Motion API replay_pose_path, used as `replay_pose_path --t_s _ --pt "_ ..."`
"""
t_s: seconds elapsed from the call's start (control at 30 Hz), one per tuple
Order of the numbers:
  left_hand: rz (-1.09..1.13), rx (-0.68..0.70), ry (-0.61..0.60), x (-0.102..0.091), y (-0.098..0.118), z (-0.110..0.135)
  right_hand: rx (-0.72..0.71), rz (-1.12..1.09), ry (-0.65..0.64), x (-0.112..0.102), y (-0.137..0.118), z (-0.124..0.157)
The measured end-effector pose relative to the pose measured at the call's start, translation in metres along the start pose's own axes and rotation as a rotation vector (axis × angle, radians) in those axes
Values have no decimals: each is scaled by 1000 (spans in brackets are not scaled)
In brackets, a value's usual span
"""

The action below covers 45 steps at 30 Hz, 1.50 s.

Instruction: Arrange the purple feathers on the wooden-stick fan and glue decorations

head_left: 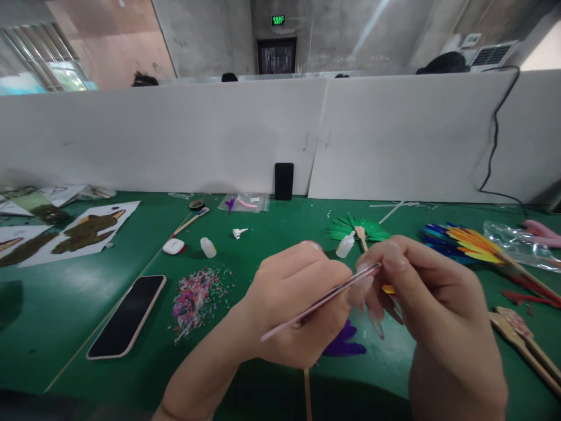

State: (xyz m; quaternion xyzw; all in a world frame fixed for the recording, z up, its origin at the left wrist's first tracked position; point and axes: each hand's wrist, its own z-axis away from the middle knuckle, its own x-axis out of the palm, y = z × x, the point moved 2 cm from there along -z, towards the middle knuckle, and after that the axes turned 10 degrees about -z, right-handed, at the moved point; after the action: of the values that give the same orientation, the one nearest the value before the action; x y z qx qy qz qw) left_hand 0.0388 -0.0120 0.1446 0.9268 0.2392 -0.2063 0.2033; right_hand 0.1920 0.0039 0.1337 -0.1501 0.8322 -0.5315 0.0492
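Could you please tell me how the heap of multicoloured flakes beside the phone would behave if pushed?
The heap of multicoloured flakes would probably scatter rather than slide as one: it is loose bits, with strays around it on the green table. The bits look tiny and thin, so likely very light and fiddly to pinch.

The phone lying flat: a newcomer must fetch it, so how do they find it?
Look at the left half of the green table, near its front edge. Left of the heap of coloured scraps lies the phone, screen up and dark. Its pale pink case and flat pose set it apart from the black device standing against the white partition.
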Motion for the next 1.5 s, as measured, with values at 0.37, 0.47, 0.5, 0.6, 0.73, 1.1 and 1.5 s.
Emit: replay_pose_path --t_s 0.37,0.47,0.5,0.6,0.73,1.1,1.5 --pt "-30 1 39 2 1 -2 17 -19 18 1 2 0" --pt "-45 -2 64 1 0 -2 11 -14 78 3 1 2" --pt "-45 -10 70 0 0 -2 0 -7 122 3 0 2" --pt "-36 -26 67 0 -1 -3 -13 5 130 3 -1 2" --pt "-5 48 41 2 -4 -2 8 -17 12 0 0 0" --pt "-50 160 42 5 -7 -1 -2 50 -19 -2 0 -1" --pt "5 230 20 3 -9 -3 62 64 -67 -4 1 0"
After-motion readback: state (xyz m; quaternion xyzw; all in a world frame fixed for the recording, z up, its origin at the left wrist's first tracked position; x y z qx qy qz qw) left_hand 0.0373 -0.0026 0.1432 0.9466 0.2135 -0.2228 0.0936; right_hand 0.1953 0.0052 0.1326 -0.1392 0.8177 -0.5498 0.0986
